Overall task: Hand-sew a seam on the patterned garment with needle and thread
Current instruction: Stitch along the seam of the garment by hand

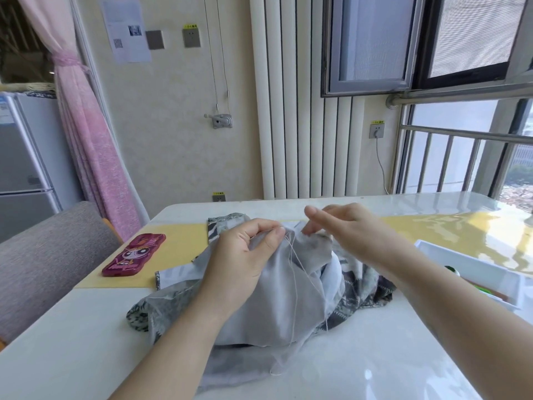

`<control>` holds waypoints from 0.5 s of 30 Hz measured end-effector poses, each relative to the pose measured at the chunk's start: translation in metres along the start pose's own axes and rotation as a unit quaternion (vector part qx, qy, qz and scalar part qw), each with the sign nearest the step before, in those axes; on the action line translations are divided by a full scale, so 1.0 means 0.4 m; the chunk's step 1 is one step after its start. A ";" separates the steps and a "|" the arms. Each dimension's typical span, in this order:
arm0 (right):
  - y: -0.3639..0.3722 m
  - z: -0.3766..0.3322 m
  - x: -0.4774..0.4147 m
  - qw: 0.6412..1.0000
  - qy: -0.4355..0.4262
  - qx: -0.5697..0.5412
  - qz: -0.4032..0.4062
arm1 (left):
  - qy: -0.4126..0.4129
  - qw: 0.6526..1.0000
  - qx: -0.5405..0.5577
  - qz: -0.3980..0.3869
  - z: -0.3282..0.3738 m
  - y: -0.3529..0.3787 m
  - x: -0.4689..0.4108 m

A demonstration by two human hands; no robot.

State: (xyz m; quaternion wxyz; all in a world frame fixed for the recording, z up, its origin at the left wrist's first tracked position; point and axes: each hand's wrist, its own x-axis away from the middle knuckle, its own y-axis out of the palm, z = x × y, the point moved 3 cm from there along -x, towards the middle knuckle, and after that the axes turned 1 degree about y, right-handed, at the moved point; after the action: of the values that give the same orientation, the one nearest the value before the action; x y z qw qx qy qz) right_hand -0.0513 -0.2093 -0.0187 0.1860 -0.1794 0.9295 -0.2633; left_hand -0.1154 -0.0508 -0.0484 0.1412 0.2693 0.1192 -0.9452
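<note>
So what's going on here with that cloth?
A person is hand-sewing at a white table. The left hand pinches up a fold of the grey patterned garment, and a pale thread hangs down from that spot. The right hand reaches the cloth's raised edge just beside it. The needle is too small to see. A pink case lies to the left and a white tray to the right.
</note>
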 end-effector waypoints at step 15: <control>0.010 -0.019 -0.046 0.760 0.115 -0.640 -0.009 | -0.021 0.999 0.024 -0.015 -0.018 -0.012 0.002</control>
State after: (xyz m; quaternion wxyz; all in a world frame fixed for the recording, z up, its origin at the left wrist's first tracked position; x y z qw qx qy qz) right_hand -0.0395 -0.1951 -0.0103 -0.0830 -0.2332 0.8943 0.3727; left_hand -0.1143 -0.0445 -0.0540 0.1227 0.2512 0.0979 -0.9551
